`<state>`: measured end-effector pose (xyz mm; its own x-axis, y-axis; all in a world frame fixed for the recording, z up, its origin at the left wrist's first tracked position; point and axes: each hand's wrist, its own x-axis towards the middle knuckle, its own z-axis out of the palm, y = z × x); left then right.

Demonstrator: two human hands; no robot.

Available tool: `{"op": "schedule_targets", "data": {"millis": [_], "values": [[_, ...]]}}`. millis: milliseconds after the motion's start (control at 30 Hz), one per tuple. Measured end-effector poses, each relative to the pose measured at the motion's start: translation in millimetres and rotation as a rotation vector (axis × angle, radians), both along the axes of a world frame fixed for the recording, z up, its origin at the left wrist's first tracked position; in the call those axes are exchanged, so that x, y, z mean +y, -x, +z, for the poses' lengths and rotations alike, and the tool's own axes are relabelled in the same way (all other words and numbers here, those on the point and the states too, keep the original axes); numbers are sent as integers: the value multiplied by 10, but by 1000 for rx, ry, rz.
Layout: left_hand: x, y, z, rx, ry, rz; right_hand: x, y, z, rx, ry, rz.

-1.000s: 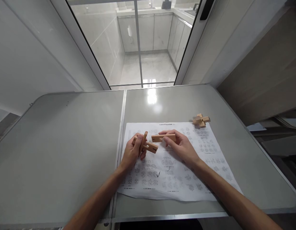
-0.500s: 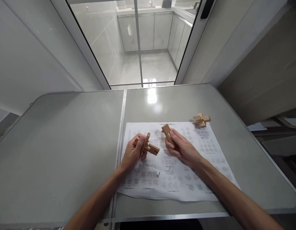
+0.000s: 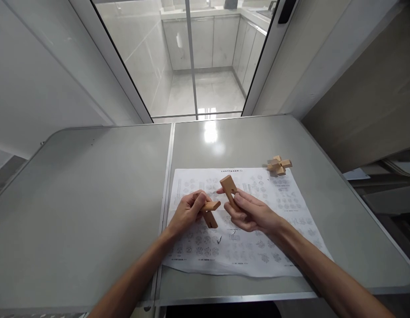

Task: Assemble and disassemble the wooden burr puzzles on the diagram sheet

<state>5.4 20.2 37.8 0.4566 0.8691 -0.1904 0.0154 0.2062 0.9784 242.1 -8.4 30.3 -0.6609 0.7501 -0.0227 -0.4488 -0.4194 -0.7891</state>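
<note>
My left hand [image 3: 191, 209] grips crossed wooden puzzle pieces [image 3: 210, 218], with one bar pointing right and another slanting down with a dark mark near its end. Part of them is hidden by my fingers. My right hand [image 3: 253, 209] pinches a single notched wooden puzzle piece [image 3: 228, 184], tilted with its upper end toward the left. A small gap separates it from the pieces in my left hand. Both hands are above a printed instruction sheet [image 3: 238, 256] covered with small diagrams.
An assembled wooden cross-shaped puzzle [image 3: 279, 165] lies at the sheet's upper right corner. The grey folding table [image 3: 92, 212] has a metal seam [image 3: 168, 159] left of the sheet. Beyond the far edge stands a glass door [image 3: 218, 92].
The crossed pieces in my left hand have turned, so the marked bar now points down. My right hand has rotated its piece slightly and brought its upper end a little left.
</note>
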Motion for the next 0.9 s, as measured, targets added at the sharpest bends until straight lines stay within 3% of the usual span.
{"op": "schedule_targets", "data": {"millis": [267, 600, 900], "values": [[4, 8, -1, 79, -60, -76, -35, -15, -21, 20, -107, 206], [6, 13, -50, 149, -152, -207, -33, 10, -115, -63, -128, 249], [12, -7, -27, 123, -138, -207, -34, 21, -72, -160, -191, 207]]}}
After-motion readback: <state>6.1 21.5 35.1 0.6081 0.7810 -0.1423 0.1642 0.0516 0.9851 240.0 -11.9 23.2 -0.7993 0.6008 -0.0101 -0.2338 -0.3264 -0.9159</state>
